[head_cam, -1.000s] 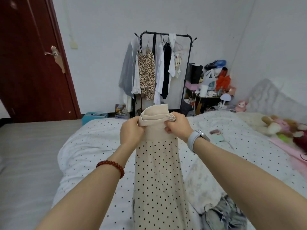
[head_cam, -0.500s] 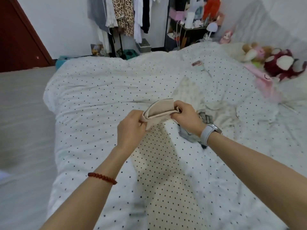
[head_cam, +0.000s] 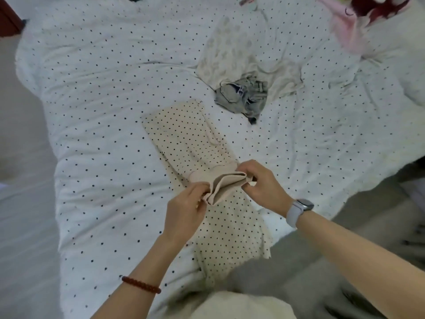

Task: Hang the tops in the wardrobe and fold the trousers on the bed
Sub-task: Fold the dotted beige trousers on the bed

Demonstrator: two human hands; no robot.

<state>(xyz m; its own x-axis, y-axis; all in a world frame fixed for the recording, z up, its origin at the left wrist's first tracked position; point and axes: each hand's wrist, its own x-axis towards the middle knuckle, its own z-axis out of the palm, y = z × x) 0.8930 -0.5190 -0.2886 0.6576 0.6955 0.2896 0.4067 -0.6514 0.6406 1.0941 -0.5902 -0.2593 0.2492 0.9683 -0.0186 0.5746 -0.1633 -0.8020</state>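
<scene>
Now both hands [head_cam: 184, 208] [head_cam: 262, 183] pinch the trousers' [head_cam: 184, 137] waistband edge.

The cream trousers with black polka dots [head_cam: 184, 137] lie lengthwise on the white dotted bed cover [head_cam: 103, 93], doubled over so one leg lies on the other, the leg ends reaching up the bed and the lower part running down toward the near edge of the bed. Their plain beige waistband [head_cam: 226, 184] is lifted off the cover and bunched into folds, pinched at its two ends by the left hand [head_cam: 184, 212] and the right hand [head_cam: 262, 185]. Farther up the bed, well apart from them, a crumpled pair of grey denim shorts [head_cam: 241, 96] rests against a pale patterned garment [head_cam: 232, 56] spread flat
</scene>
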